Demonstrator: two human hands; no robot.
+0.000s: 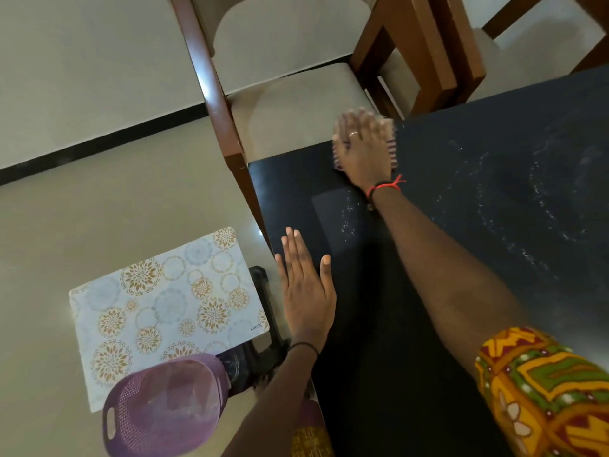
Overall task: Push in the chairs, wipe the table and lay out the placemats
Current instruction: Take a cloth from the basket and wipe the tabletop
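The black table (461,291) fills the right side, with wet streaks across its top. My right hand (364,150) lies flat, fingers straight, pressing a striped cloth (391,153) onto the table's far left corner; the hand looks motion-blurred. My left hand (304,288) rests flat with straight fingers on the table's left edge and holds nothing. A patterned placemat (164,311) with blue and gold circles lies on something low to the left of the table. A wooden chair (296,107) with a beige seat stands at the table's far corner, its seat partly under the top.
A purple plastic basket (164,407) sits at the lower left, overlapping the placemat's near edge. A dark stool or stand (260,357) shows beneath the placemat. A second chair (487,37) is at the upper right. Beige floor with a black strip runs along the left.
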